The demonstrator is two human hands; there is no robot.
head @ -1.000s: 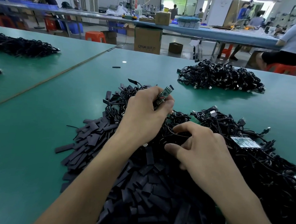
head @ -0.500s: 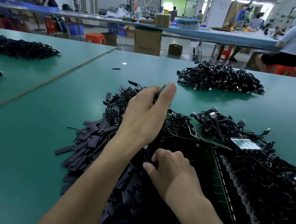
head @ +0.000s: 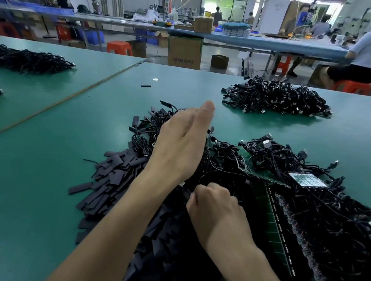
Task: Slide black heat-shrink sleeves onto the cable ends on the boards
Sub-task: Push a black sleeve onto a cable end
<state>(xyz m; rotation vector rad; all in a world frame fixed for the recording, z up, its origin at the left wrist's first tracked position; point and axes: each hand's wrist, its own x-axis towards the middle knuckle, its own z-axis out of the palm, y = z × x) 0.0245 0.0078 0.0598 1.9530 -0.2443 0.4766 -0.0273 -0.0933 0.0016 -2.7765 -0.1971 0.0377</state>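
Head view: I see left hand point(head: 180, 144) spread flat above the sleeve pile point(head: 114, 175), blocking part of the tangled cables point(head: 222, 157). Right hand point(head: 215, 208) is curled at the pile's near edge; I cannot tell whether it pinches anything. Green boards point(head: 269, 209) lie under those cables, right of the pile. A separate cable heap point(head: 277, 98) lies beyond.

Cardboard box point(head: 184, 52) on floor; orange stool point(head: 119, 47) left of it.

my left hand point(head: 180, 146) is raised, its back toward me, thumb point(head: 205, 113) straight and pointing up and away. its fingers are blurred and the palm side is hidden. my right hand point(head: 213, 206) sits lower and nearer, knuckles up, fingers curled under, thumb against the forefinger. both arms are bare.
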